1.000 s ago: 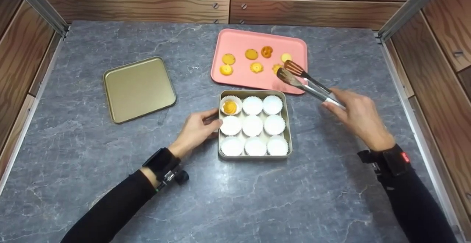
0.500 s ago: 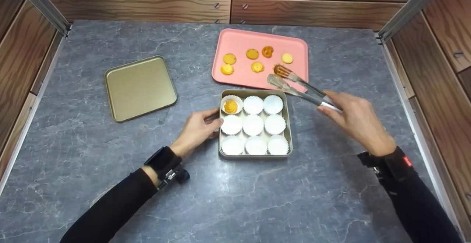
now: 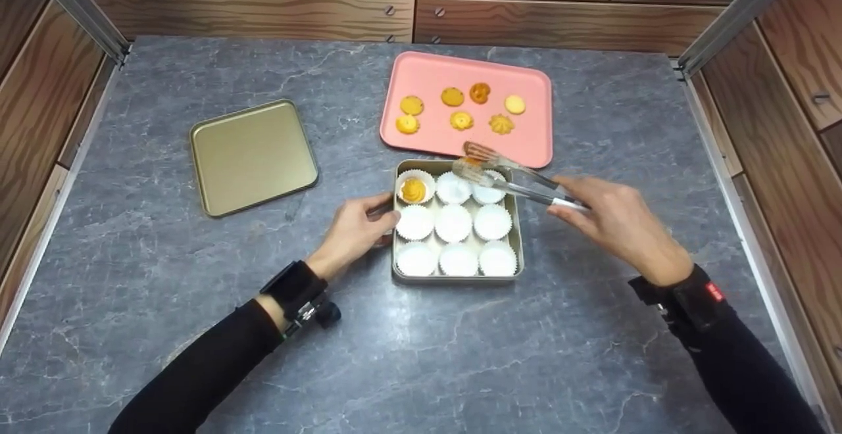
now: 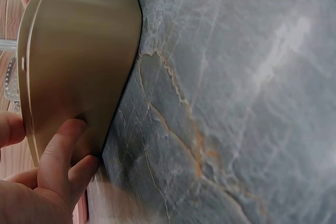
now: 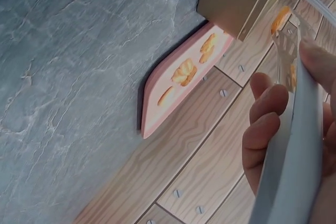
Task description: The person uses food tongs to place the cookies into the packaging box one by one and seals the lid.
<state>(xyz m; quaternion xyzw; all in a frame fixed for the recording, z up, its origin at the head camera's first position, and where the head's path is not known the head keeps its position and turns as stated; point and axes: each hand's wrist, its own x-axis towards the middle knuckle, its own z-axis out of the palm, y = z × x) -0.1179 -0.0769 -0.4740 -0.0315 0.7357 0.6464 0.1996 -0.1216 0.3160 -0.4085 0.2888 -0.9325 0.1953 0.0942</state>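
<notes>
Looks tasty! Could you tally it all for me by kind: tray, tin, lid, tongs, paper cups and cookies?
Pink tray: 1
Tin: 1
Gold lid: 1
Tongs: 1
White paper cups: 9
Cookies: 9 (7 on the tray, 1 in a cup, 1 in the tongs)
Total: 22

Slanted metal tongs, orange cookie between their tips, above an open gold tin
</notes>
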